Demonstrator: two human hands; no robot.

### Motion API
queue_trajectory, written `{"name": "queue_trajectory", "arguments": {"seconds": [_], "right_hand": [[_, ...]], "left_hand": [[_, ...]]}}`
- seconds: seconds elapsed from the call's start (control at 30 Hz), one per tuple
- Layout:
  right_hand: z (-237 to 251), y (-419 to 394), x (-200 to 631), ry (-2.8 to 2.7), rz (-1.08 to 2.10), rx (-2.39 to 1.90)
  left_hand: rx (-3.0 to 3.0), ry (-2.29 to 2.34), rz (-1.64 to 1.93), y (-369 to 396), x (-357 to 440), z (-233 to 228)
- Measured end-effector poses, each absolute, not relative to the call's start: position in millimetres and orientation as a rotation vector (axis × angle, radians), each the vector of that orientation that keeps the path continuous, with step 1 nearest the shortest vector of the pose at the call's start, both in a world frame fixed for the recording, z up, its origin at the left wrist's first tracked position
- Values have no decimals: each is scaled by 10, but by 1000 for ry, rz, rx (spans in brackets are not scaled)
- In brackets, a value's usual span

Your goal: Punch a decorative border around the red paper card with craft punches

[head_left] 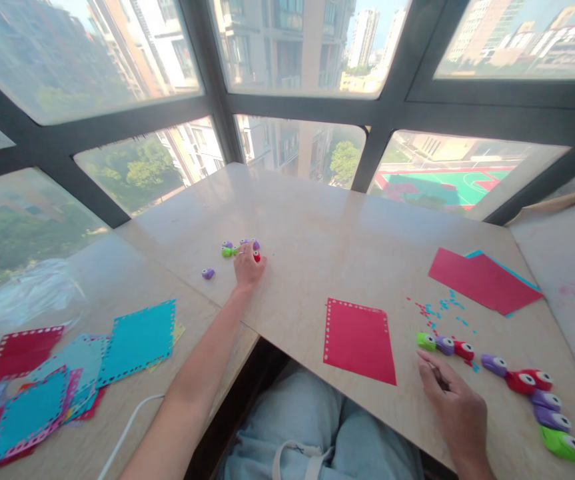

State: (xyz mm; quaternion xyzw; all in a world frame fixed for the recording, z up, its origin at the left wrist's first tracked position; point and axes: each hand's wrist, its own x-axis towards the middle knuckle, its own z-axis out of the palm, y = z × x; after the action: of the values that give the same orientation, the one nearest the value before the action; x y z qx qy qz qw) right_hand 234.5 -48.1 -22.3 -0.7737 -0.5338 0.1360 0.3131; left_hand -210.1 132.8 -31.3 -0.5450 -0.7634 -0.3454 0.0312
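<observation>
- the left hand (pixel 248 265) was stretched far forward over the wooden table (pixel 317 253), resting on a small cluster of paper punches (pixel 240 248) in green, purple and red, each with googly eyes.
- its fingers were curled down together over the red punch (pixel 256 255) at the right end of that cluster; i could not tell whether they truly gripped it or only covered it.
- one lone purple punch (pixel 208 273) lay apart, just to the left of the cluster.
- the right hand (pixel 454 403) rested on the table near the person's body, its fingers loosely bent and slightly apart, holding nothing.
- just above the fingertips lay a short row of punches (pixel 446 345), green, purple and red; whether they touched the row was unclear.
- a longer curved line of punches (pixel 537 397) ran off to the right, ending in a green one near the table edge.
- between the hands lay a red paper sheet (pixel 360 340) with punched holes along its top and left edges.
- blue and red paper scraps (pixel 440 308) were scattered above the short row.
- further right sat a stack of red and blue sheets (pixel 484 280).
- at far left, on a lower surface, lay a pile of punched sheets (pixel 82 363) in blue, red and yellow.
- large windows (pixel 297 47) behind the table showed buildings and a sports court.
</observation>
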Motion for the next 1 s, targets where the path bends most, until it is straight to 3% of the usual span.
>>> {"name": "queue_trajectory", "arguments": {"seconds": [0.4,1.0], "right_hand": [[-207,-472,2343,-1431,326,-2037],[-216,-477,2335,-1475,253,-2020]], "left_hand": [[-1718,-2421,-832,1498,-2065,-251],[-1825,-2333,-838,1441,-2014,-296]]}}
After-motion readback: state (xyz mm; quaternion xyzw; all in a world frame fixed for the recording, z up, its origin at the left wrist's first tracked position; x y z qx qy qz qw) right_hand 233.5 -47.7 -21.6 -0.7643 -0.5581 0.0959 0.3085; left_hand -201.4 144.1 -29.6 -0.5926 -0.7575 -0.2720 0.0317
